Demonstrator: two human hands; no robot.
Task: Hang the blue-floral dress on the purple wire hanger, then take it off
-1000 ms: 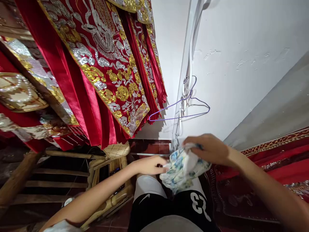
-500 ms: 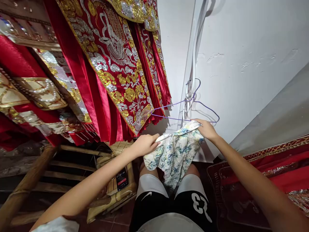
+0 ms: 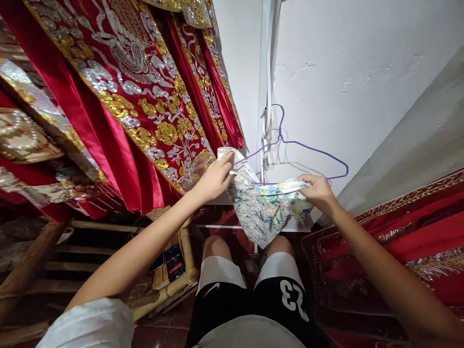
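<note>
A white garment with a blue and yellow floral print (image 3: 264, 212) is stretched between my hands; its exact kind does not show. My left hand (image 3: 217, 179) is closed on its left upper end, where the cloth is drawn over the left end of a purple wire hanger (image 3: 311, 146). My right hand (image 3: 319, 191) pinches the top edge at the right, just below the hanger's bottom bar. The hanger's right end is bare. By its hook, the hanger hangs on a white strap (image 3: 268, 72) along the wall.
Red costumes with gold and silver embroidery (image 3: 166, 130) hang close at the left. A bamboo chair (image 3: 188, 251) with a phone (image 3: 174, 262) on it stands at lower left. A white wall (image 3: 326, 63) is ahead, and red cloth (image 3: 427, 241) lies to the right.
Both hands have raised the garment towards the hanger. Its left end now passes over the hanger's left end. The hanger has turned and tilted, and the view has shifted.
</note>
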